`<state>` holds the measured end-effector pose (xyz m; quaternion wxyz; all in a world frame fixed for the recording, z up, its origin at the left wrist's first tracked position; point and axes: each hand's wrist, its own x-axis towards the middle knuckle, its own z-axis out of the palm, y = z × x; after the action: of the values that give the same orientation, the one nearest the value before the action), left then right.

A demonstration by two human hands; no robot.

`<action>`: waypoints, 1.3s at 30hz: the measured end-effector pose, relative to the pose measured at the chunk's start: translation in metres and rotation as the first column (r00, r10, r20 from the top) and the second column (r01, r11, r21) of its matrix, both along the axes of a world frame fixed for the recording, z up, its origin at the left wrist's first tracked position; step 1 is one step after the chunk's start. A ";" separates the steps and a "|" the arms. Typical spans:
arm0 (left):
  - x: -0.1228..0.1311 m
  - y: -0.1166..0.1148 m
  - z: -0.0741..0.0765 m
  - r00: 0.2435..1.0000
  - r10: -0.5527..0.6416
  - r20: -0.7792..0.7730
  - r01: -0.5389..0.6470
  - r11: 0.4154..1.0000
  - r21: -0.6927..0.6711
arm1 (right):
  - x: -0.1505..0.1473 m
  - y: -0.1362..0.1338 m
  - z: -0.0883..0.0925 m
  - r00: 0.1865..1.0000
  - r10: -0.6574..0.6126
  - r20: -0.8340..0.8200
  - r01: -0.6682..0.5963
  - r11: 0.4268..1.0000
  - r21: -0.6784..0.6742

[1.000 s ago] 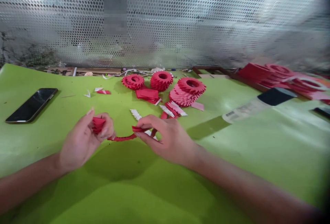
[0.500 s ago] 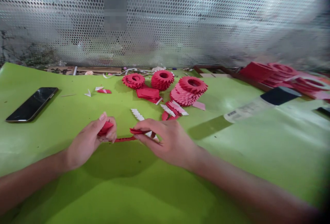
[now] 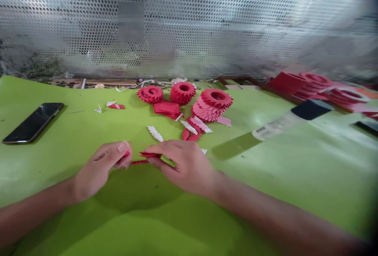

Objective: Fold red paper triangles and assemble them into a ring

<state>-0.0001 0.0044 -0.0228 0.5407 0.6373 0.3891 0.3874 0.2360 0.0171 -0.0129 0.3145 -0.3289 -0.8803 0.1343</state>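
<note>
My left hand [image 3: 102, 167] is closed around a folded red paper piece, only a sliver of which shows by the thumb. Between the thumb and fingers of my right hand [image 3: 184, 165] is another folded red paper piece [image 3: 149, 154], its points facing left. A thin red paper strip [image 3: 139, 162] spans the gap between my hands, low over the table; its ends are hidden by my fingers. Just beyond my right hand lie a white interlocked paper chain [image 3: 155, 133] and several red and pink folded pieces [image 3: 193, 136].
Farther back stand red toothed paper rings [image 3: 183, 93] and a taller pink-and-red one [image 3: 212, 106], beside flat red papers [image 3: 167, 108]. A phone [image 3: 34, 123] lies left. On the right are a black-capped bottle [image 3: 283, 124] and a tray of red paper pieces [image 3: 304, 85].
My left thumb has pressed down over its red piece, covering more of it. My right hand has shifted slightly left with its piece, narrowing the gap. The whole view has shifted a little.
</note>
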 end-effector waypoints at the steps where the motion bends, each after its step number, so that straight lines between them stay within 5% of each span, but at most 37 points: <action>1: 0.000 0.000 0.000 1.000 0.001 0.002 -0.001 1.000 0.004 | 0.000 0.000 0.000 1.000 -0.001 0.000 0.001 1.000 0.000; 14: -0.003 -0.001 -0.002 1.000 0.005 0.003 -0.005 1.000 0.030 | -0.010 -0.004 -0.006 1.000 0.004 0.017 -0.007 0.982 0.191; 21: -0.011 -0.009 0.002 0.994 -0.088 0.061 0.085 0.995 0.048 | -0.011 -0.024 -0.001 0.995 0.012 0.104 -0.063 0.864 0.500; 29: -0.013 -0.011 -0.005 0.976 0.095 0.197 -0.098 0.995 0.005 | -0.013 -0.027 -0.002 0.999 -0.005 0.048 -0.007 0.966 0.260; 34: -0.007 -0.007 -0.004 0.955 0.176 0.238 -0.195 0.979 0.055 | -0.011 -0.017 -0.001 0.989 -0.064 -0.135 0.068 0.997 0.028; 39: -0.003 -0.010 0.002 0.962 0.249 0.108 -0.269 0.931 0.245 | -0.006 -0.009 0.001 0.969 -0.006 -0.246 0.045 0.987 0.152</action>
<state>-0.0035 -0.0052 -0.0210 0.4118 0.6302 0.3952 0.5263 0.2296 0.0084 -0.0117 0.4472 -0.2956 -0.8383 0.1001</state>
